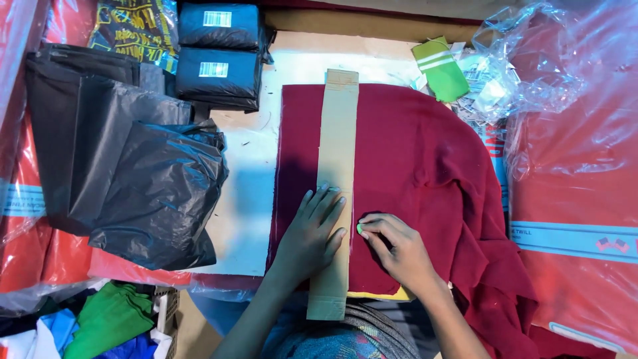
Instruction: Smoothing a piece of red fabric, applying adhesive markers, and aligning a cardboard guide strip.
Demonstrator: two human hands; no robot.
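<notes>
With the left hand [312, 233] flat and spread on the cardboard strip [337, 193] and the right hand [392, 249] pinching green chalk [359, 229] beside it on mid-counter maroon cloth [412, 173], any strip slip would likely skew the line.

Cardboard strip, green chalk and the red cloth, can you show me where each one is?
cardboard strip [337, 133], head view, on the bare upper part of the strip.
green chalk [360, 229], head view, on the tip showing at the right hand's fingertips.
red cloth [412, 153], head view, on the flat middle.
</notes>
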